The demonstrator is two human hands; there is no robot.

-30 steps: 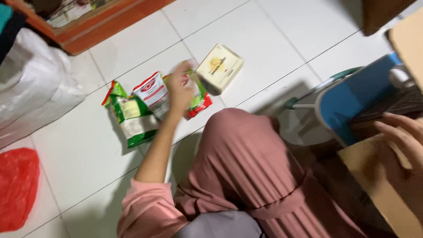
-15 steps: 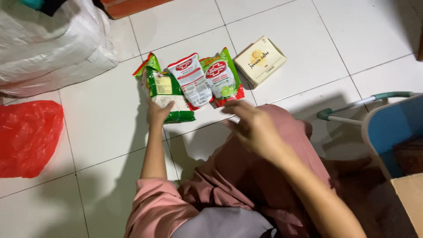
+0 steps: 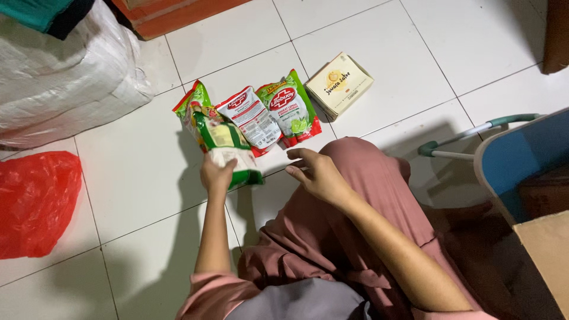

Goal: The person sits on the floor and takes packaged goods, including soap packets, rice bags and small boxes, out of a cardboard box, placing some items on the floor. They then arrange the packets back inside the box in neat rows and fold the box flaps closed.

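Sitting on the white tiled floor (image 3: 136,178), a person in dusty-pink clothing works over a short row of soft packets. The left hand (image 3: 217,175) is closed on the lower edge of a green-and-yellow plastic refill pouch (image 3: 220,142), which lies at the left end of the row with its bottom end tilted slightly up off the tiles. The right hand (image 3: 314,172) hangs just above the bent knee, fingers loosely curled and holding nothing, close to the row but not touching it. Overlapping the gripped pouch on its right is a white-and-red plastic pouch (image 3: 249,120), and overlapping that a green-and-red plastic pouch (image 3: 291,109); just beyond these sits a flat cream cardboard box (image 3: 344,85), near the last pouch but apart from it.

As a judgement from the layout: three pouches and the box are already set side by side, and only the leftmost pouch is in hand, so the arranging looks largely done with this pouch left to settle.

Around the work: a bulky white woven sack (image 3: 65,83) at upper left, a red plastic bag (image 3: 35,201) at left, a blue container (image 3: 521,166) and brown cardboard carton (image 3: 548,261) at right
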